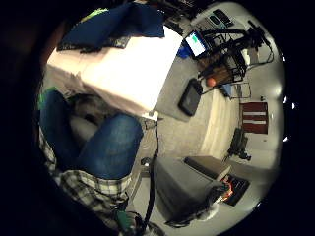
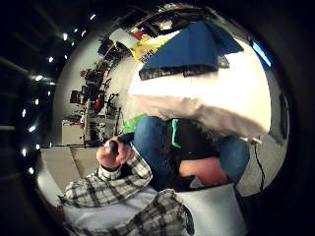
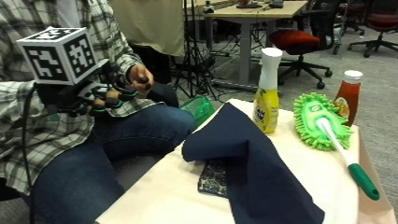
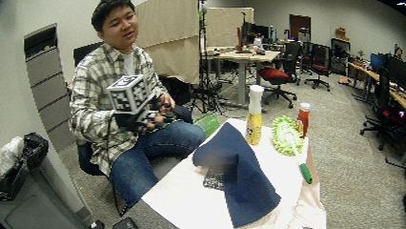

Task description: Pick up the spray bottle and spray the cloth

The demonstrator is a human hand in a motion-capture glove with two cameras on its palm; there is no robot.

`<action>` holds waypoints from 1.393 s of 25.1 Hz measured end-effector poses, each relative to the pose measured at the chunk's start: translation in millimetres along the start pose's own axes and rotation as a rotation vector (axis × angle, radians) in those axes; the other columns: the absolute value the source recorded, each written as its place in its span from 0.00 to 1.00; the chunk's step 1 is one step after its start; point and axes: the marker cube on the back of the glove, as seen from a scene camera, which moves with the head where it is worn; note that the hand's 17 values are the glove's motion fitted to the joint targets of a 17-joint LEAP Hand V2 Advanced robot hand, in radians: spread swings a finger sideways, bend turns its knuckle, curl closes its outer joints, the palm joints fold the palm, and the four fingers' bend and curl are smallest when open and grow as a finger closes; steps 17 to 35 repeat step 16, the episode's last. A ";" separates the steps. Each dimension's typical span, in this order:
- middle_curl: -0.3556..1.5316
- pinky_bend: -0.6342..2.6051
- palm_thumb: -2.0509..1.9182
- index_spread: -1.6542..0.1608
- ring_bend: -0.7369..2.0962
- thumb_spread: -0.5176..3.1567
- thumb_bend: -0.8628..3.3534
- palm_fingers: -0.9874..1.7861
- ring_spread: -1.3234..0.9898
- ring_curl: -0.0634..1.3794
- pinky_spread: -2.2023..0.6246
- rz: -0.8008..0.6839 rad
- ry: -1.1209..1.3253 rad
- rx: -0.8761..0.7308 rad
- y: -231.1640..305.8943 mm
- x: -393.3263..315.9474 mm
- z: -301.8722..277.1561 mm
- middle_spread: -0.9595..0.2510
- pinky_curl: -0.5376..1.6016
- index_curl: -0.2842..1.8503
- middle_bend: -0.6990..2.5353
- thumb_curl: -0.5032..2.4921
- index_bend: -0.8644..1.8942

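A yellow spray bottle [image 3: 267, 93] [image 4: 254, 117] with a white head stands upright at the far side of the white-covered table [image 3: 311, 177]. In front of it a navy cloth [image 3: 249, 158] [image 4: 235, 171] [image 1: 123, 22] [image 2: 189, 46] lies loosely folded across the table. My gloved right hand [image 3: 99, 98] [image 4: 146, 119] hangs over the person's lap, well to the left of the table and far from the bottle, fingers loosely curled around nothing. The bare left hand [image 3: 140, 77] [image 2: 113, 155] sits right beside it, gripping a small black object.
A green fluffy duster [image 3: 317, 119] with a white and green handle lies right of the bottle. A red sauce bottle [image 3: 348, 95] stands behind it. A dark patterned flat item [image 3: 214, 177] peeks from under the cloth. A green container [image 3: 200, 109] sits between knee and table.
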 end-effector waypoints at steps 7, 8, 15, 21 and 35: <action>0.36 0.29 0.65 0.72 0.36 0.45 0.20 0.37 0.63 0.26 0.85 0.071 -0.021 -0.007 91.6 1.8 34.7 0.74 0.41 0.28 0.27 0.33 0.38; 0.36 0.29 0.65 0.72 0.36 0.45 0.20 0.38 0.63 0.26 0.85 0.078 -0.033 -0.018 102.6 2.5 43.9 0.74 0.41 0.28 0.27 0.33 0.38; 0.36 0.28 0.67 0.73 0.38 0.46 0.20 0.39 0.63 0.26 0.85 0.122 -0.060 -0.154 160.6 8.0 104.2 0.75 0.40 0.27 0.27 0.33 0.37; 0.36 0.28 0.67 0.73 0.38 0.46 0.20 0.39 0.63 0.26 0.85 0.124 -0.060 -0.161 162.5 8.6 106.6 0.75 0.41 0.27 0.27 0.33 0.37; 0.36 0.28 0.67 0.73 0.38 0.46 0.20 0.39 0.63 0.26 0.85 0.124 -0.060 -0.161 162.5 8.6 106.6 0.75 0.41 0.27 0.27 0.33 0.37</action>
